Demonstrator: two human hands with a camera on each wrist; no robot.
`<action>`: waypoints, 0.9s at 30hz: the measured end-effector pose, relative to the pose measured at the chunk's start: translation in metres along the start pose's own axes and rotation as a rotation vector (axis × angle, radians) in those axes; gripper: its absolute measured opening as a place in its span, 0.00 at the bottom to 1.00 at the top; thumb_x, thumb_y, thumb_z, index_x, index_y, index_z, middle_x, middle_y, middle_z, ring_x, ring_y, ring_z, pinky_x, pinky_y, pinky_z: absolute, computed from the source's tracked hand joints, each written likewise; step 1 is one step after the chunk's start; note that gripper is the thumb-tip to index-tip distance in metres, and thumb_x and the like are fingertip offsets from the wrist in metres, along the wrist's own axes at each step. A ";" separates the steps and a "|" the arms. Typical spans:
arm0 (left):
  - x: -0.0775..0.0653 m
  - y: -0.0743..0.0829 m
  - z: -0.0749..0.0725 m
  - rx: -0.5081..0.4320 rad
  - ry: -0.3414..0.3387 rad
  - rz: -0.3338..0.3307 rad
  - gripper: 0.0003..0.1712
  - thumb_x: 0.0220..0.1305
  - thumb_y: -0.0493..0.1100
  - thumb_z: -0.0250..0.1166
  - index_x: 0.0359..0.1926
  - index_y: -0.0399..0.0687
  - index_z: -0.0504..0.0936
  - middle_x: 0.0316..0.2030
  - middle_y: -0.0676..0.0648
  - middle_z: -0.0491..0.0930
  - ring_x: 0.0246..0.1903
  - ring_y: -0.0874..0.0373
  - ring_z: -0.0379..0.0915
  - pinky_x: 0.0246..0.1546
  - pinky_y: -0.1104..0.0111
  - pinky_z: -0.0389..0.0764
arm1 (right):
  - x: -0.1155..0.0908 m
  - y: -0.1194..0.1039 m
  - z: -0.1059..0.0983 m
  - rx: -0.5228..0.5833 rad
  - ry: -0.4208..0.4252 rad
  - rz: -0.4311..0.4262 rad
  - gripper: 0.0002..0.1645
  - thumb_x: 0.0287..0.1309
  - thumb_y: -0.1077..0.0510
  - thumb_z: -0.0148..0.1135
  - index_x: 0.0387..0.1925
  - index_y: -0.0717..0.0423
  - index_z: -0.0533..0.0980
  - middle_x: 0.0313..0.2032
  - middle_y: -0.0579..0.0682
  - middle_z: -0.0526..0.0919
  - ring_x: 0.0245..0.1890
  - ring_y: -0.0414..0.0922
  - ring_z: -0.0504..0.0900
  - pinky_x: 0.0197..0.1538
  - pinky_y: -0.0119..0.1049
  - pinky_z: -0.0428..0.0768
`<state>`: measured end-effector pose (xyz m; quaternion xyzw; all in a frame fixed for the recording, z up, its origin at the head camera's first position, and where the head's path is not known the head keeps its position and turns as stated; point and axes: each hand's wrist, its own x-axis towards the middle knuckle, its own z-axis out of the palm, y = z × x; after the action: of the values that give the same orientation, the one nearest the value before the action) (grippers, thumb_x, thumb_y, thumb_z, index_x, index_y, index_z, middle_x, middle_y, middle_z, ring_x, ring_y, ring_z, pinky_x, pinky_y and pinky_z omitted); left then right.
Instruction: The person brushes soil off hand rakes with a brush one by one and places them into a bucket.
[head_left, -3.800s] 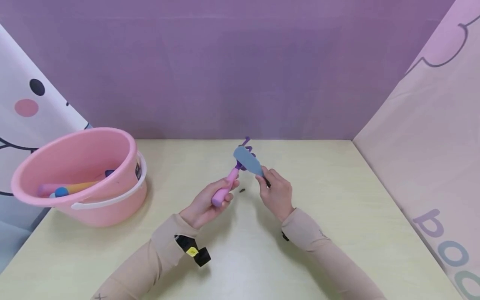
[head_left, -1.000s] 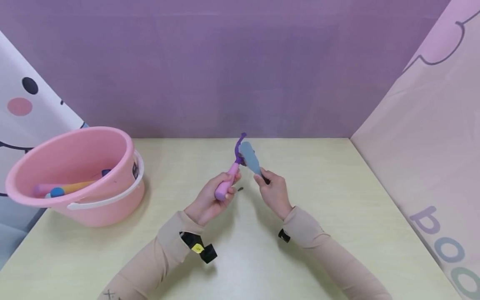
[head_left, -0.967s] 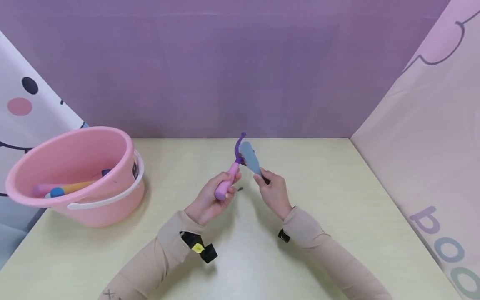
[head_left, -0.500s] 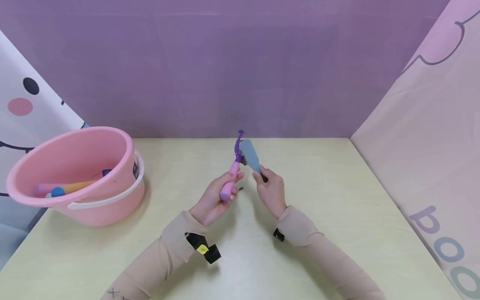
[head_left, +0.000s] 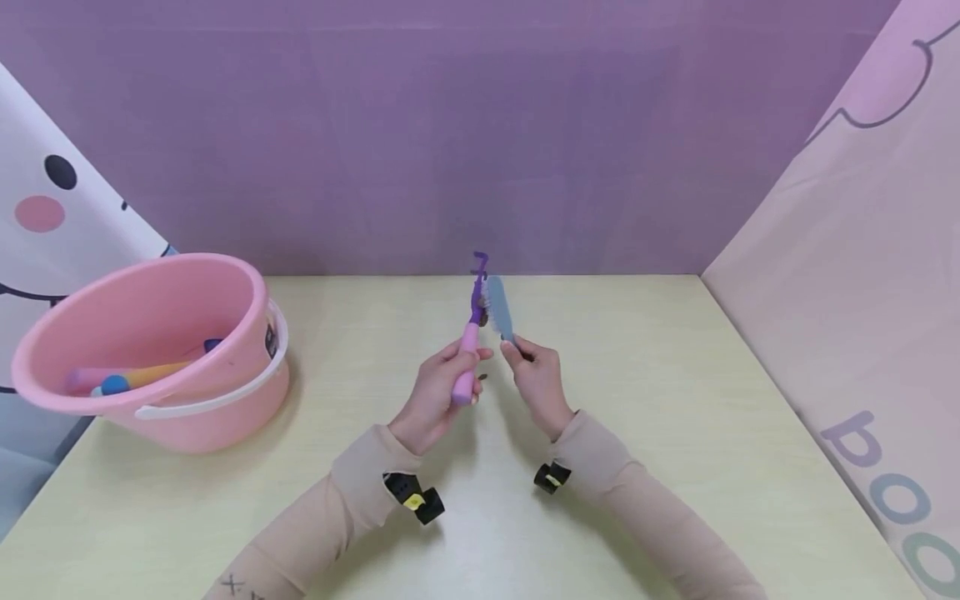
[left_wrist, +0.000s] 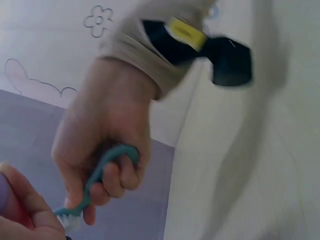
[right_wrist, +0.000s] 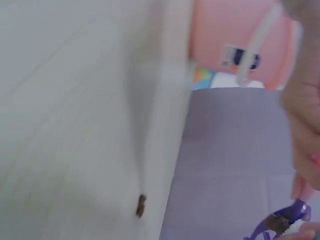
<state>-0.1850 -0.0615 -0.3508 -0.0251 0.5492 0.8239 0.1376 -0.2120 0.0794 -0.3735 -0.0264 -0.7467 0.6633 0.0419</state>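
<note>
My left hand grips the pink handle of a small purple-headed hand rake, its tines pointing away from me. In my right hand is a blue-grey scrubbing brush, its white bristles facing left against or very close to the rake head. The left wrist view shows the right fingers curled round the brush's looped teal handle. Brown dirt clings to the purple rake head in the right wrist view. A small brown clump lies on the table below the hands.
A pink bucket with a white handle stands at the left, holding several tools, including one with a yellow and blue handle. A purple backdrop rises behind the pale table; a printed panel borders the right.
The rake has turned more edge-on and upright. The brush has rolled from its broad back to its side, so bristles now show. Both hands have shifted slightly closer together.
</note>
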 end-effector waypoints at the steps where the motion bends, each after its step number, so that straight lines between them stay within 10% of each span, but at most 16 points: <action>1: 0.000 -0.001 -0.001 0.038 0.011 0.019 0.29 0.62 0.37 0.51 0.65 0.45 0.63 0.46 0.46 0.75 0.19 0.66 0.67 0.21 0.78 0.71 | 0.000 -0.002 -0.001 0.038 -0.018 0.036 0.18 0.60 0.57 0.56 0.48 0.62 0.78 0.16 0.46 0.68 0.14 0.36 0.58 0.18 0.27 0.58; 11: 0.005 -0.005 -0.010 0.283 0.006 0.123 0.30 0.60 0.36 0.53 0.65 0.52 0.63 0.46 0.43 0.77 0.19 0.62 0.70 0.20 0.75 0.73 | -0.002 -0.010 -0.013 0.206 -0.117 0.253 0.18 0.62 0.55 0.52 0.49 0.61 0.76 0.20 0.42 0.65 0.15 0.34 0.56 0.18 0.25 0.55; 27: 0.000 0.011 -0.016 0.437 0.027 0.111 0.34 0.61 0.36 0.56 0.68 0.52 0.58 0.48 0.40 0.76 0.20 0.61 0.71 0.23 0.72 0.76 | 0.000 -0.001 -0.025 0.326 -0.242 0.316 0.22 0.65 0.55 0.46 0.55 0.64 0.69 0.18 0.41 0.63 0.13 0.33 0.57 0.17 0.24 0.56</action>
<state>-0.1896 -0.0797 -0.3476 0.0246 0.7170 0.6912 0.0870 -0.2098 0.1042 -0.3695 -0.0563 -0.6162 0.7715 -0.1482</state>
